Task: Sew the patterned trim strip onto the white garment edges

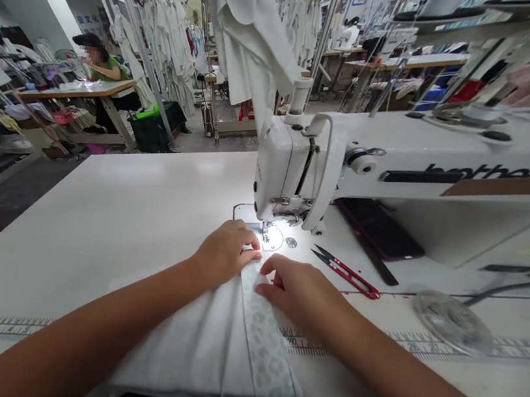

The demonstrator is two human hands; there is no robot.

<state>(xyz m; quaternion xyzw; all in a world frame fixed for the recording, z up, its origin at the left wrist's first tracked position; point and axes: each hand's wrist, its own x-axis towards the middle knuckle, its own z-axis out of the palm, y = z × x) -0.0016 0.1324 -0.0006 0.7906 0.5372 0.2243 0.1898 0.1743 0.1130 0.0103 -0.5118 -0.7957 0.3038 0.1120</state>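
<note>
White fabric (195, 346) lies over the front of the sewing table, with a grey spotted strip (263, 349) along its right side. The strip's far end is just in front of the presser foot (265, 230) of a white sewing machine (282, 168). My left hand (225, 252) pinches the fabric close to the foot, thumb and fingertips together. On the strip's right edge my right hand (295, 285) is curled, index finger and thumb closed on the cloth. Right of the needle plate (273, 239) lie red thread snips (348, 272), blades toward the machine.
A dark phone (381, 231) lies under the machine arm. A clear round object (452, 323) sits on the ruler tape (510, 348) at the right. White cloth (249, 32) hangs behind the machine head. A person (103, 67) sits at another table, far left.
</note>
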